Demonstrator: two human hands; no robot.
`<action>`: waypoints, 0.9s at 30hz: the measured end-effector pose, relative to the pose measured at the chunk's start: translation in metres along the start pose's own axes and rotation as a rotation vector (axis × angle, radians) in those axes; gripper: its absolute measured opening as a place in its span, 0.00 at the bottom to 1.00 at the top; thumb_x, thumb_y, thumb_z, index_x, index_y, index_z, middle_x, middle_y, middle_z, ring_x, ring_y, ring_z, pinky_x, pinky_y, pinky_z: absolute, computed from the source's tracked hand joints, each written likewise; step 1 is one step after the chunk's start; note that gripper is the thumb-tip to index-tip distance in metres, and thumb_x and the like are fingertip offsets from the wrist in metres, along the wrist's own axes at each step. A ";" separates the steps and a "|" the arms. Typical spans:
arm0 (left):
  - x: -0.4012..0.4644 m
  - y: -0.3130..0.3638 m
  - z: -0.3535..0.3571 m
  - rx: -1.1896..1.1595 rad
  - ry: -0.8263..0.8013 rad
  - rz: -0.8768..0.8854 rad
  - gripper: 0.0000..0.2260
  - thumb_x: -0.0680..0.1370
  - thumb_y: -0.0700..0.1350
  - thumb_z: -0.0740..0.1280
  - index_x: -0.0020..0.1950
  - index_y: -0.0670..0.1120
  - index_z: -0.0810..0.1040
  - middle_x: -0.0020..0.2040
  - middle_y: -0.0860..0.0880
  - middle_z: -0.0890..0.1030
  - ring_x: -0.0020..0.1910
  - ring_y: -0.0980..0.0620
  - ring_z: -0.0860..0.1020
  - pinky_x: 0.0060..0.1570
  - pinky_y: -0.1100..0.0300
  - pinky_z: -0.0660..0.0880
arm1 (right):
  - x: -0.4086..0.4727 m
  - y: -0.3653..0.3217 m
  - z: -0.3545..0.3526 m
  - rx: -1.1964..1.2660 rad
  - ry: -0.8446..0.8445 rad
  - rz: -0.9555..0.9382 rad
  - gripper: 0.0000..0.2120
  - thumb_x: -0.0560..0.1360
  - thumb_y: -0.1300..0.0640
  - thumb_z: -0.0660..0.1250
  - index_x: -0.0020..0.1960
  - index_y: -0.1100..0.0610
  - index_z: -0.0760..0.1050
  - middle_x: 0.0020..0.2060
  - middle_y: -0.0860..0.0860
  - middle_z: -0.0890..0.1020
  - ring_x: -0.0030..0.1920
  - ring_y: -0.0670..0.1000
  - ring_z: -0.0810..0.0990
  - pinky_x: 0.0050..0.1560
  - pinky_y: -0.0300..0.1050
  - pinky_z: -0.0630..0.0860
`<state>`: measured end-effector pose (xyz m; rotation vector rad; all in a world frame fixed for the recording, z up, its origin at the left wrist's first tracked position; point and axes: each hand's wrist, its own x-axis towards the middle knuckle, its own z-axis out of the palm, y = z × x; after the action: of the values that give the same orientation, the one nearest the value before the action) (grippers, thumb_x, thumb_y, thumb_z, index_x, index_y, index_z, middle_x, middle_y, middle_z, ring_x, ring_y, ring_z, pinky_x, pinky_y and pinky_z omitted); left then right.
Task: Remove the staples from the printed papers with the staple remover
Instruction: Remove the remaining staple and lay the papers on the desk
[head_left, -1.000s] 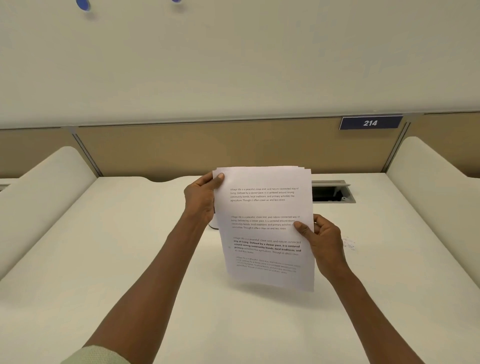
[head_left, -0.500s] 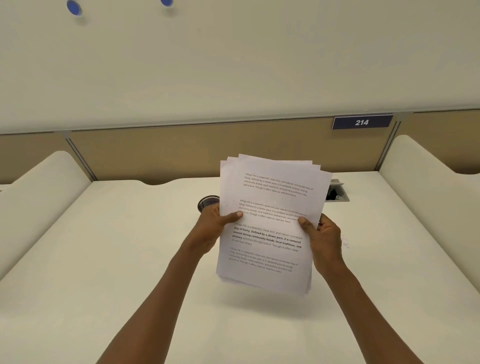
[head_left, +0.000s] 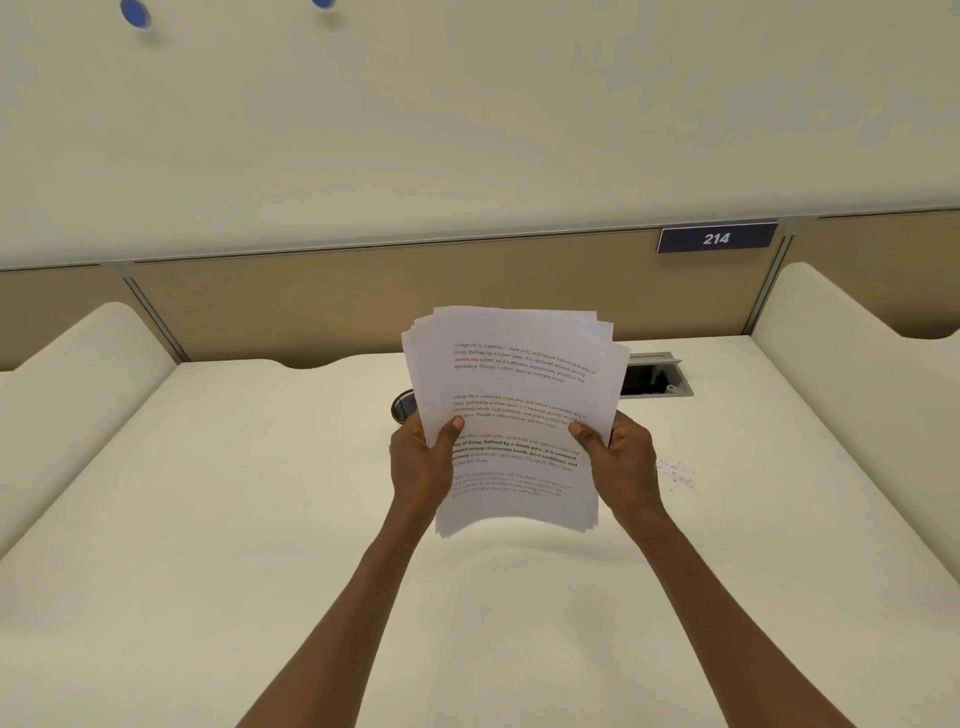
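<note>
A stack of several printed white papers (head_left: 514, 384) is held upright above the cream desk (head_left: 234, 519), its top edges fanned out unevenly. My left hand (head_left: 421, 462) grips the stack's left edge, thumb on the front sheet. My right hand (head_left: 623, 462) grips the right edge the same way. A small scatter of tiny dark bits, perhaps pulled staples (head_left: 675, 475), lies on the desk right of my right hand. No staple remover is in view.
A dark round mesh object (head_left: 402, 405) peeks out behind the papers on the left. An open cable box (head_left: 657, 379) is set into the desk at the back right. Padded dividers (head_left: 78, 395) flank both sides. A sign reads 214 (head_left: 717, 238).
My left hand slid down from the stack's top left corner to its left edge. The sheets fanned apart at the top and the stack tilted slightly.
</note>
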<state>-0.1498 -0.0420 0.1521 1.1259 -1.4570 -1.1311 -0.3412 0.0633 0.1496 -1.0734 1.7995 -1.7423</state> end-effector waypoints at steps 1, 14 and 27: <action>-0.002 0.000 -0.001 -0.012 0.007 0.004 0.06 0.79 0.41 0.70 0.50 0.53 0.81 0.45 0.56 0.86 0.42 0.55 0.85 0.40 0.60 0.82 | 0.000 -0.001 0.000 0.017 -0.002 0.005 0.04 0.78 0.58 0.67 0.49 0.50 0.78 0.45 0.48 0.84 0.44 0.48 0.84 0.39 0.39 0.81; -0.018 -0.027 -0.004 -0.044 -0.047 -0.054 0.10 0.78 0.43 0.72 0.59 0.48 0.81 0.51 0.52 0.87 0.47 0.50 0.86 0.46 0.49 0.84 | -0.009 0.020 0.003 0.073 -0.105 0.133 0.10 0.75 0.56 0.71 0.55 0.50 0.77 0.50 0.49 0.85 0.44 0.51 0.85 0.45 0.49 0.84; -0.020 -0.019 -0.008 -0.082 -0.013 -0.033 0.12 0.77 0.46 0.74 0.59 0.50 0.80 0.51 0.54 0.86 0.48 0.52 0.85 0.44 0.55 0.83 | -0.006 0.005 0.003 0.130 -0.105 0.116 0.11 0.73 0.57 0.74 0.53 0.48 0.78 0.48 0.45 0.85 0.44 0.50 0.85 0.42 0.43 0.82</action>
<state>-0.1367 -0.0265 0.1321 1.0908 -1.3943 -1.2121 -0.3361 0.0653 0.1431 -0.9700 1.6278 -1.6772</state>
